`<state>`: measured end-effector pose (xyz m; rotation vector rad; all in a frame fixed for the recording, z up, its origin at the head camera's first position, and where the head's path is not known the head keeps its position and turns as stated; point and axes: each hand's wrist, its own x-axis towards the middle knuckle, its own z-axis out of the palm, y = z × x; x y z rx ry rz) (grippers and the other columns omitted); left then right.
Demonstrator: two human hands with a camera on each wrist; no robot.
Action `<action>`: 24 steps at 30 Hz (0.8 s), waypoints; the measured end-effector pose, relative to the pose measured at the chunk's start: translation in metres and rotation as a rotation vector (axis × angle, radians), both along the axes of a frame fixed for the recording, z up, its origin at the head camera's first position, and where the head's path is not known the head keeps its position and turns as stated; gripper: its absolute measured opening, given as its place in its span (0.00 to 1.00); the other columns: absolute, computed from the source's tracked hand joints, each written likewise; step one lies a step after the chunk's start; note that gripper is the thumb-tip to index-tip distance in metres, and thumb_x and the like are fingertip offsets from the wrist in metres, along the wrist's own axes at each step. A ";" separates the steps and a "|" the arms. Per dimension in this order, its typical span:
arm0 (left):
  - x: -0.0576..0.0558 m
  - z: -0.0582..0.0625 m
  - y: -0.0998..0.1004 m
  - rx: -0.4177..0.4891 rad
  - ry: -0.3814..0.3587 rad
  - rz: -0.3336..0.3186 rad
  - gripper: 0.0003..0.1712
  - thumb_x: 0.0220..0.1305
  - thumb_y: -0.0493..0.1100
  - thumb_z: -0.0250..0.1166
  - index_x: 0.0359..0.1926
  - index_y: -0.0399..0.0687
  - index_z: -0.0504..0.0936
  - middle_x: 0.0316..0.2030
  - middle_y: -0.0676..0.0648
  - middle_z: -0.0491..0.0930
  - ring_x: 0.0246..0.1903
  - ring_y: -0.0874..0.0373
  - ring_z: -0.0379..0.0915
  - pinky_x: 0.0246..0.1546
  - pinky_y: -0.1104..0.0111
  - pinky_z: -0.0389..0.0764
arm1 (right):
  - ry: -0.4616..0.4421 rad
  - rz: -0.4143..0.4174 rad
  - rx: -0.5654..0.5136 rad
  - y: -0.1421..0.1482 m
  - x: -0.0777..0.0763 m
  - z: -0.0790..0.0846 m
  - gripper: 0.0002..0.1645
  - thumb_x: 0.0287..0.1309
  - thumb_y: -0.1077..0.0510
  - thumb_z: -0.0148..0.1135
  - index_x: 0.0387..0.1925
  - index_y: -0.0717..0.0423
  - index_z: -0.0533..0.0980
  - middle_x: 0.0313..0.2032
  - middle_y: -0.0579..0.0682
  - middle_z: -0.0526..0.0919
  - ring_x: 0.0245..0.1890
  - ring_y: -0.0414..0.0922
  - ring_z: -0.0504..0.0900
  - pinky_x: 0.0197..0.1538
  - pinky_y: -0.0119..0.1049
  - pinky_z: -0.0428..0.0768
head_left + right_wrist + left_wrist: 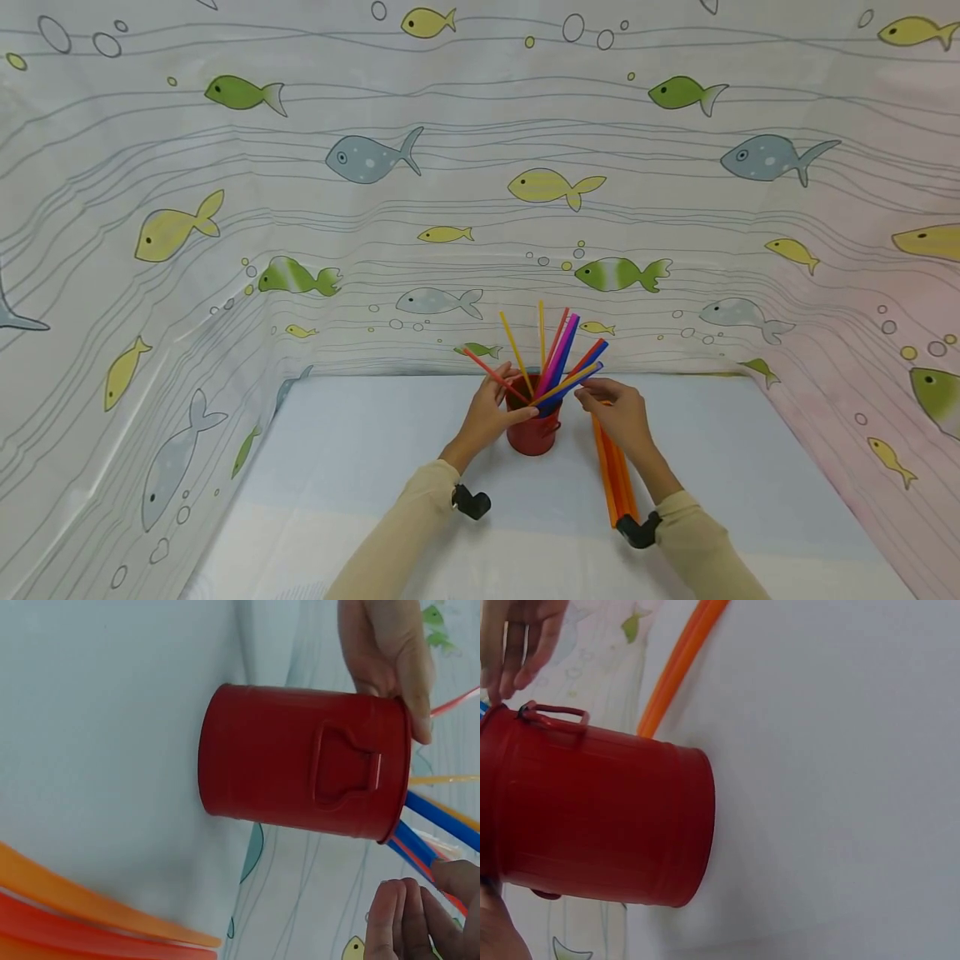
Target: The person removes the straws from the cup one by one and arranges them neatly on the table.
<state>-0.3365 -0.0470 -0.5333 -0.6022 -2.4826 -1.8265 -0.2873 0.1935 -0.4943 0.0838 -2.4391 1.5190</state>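
Red cylindrical metal-look bucket (532,437) with small side handles (373,771) is stood upright on the white table (360,467), in front of a pale fish-print cloth (465,196). Long thin yellow, red, magenta and blue sticks (557,356) are held in it, fanned out above the rim. Bucket is gripped near the rim by the left hand (483,417), thumb laid in front, fingers curled round the left side. Right hand (618,412) is held just right of the rim, by the blue sticks; fingers are loosely bent, apart from the thumb, nothing seen gripped. Whether a stick is touched by that thumb can't be told. Long orange sticks (615,475) are laid side by side on the table, right of the bucket, far end partly covered by the right hand in the head view.
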 end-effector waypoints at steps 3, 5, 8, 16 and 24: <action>0.000 0.001 -0.001 -0.004 0.001 0.003 0.54 0.52 0.53 0.76 0.75 0.51 0.55 0.65 0.52 0.66 0.69 0.57 0.57 0.65 0.62 0.65 | -0.004 0.006 0.008 -0.003 -0.001 0.001 0.19 0.60 0.50 0.68 0.46 0.58 0.83 0.37 0.51 0.87 0.33 0.43 0.86 0.40 0.31 0.84; 0.000 0.002 -0.001 -0.005 0.002 0.004 0.54 0.53 0.53 0.76 0.75 0.51 0.55 0.65 0.51 0.66 0.69 0.57 0.57 0.66 0.62 0.64 | 0.000 0.009 0.015 -0.004 -0.002 0.000 0.18 0.60 0.51 0.68 0.46 0.58 0.83 0.37 0.50 0.87 0.33 0.43 0.86 0.40 0.33 0.84; 0.000 0.003 -0.001 -0.003 0.006 0.001 0.54 0.53 0.52 0.76 0.75 0.49 0.55 0.65 0.51 0.66 0.69 0.57 0.57 0.66 0.62 0.64 | 0.005 0.004 0.018 -0.005 -0.002 0.000 0.16 0.59 0.50 0.69 0.44 0.56 0.83 0.36 0.49 0.87 0.33 0.42 0.86 0.39 0.33 0.85; 0.001 0.003 0.000 -0.007 0.010 -0.003 0.55 0.53 0.53 0.75 0.75 0.50 0.55 0.65 0.51 0.66 0.68 0.57 0.57 0.65 0.63 0.65 | 0.008 0.019 0.015 -0.008 -0.005 0.000 0.17 0.60 0.48 0.68 0.43 0.56 0.83 0.35 0.49 0.87 0.32 0.43 0.86 0.39 0.36 0.83; 0.001 0.002 -0.001 -0.004 0.016 -0.005 0.56 0.53 0.53 0.76 0.75 0.45 0.54 0.65 0.50 0.66 0.68 0.56 0.57 0.66 0.62 0.64 | -0.017 -0.001 -0.015 -0.012 -0.007 -0.002 0.14 0.61 0.52 0.67 0.43 0.57 0.83 0.36 0.51 0.87 0.32 0.44 0.86 0.38 0.36 0.83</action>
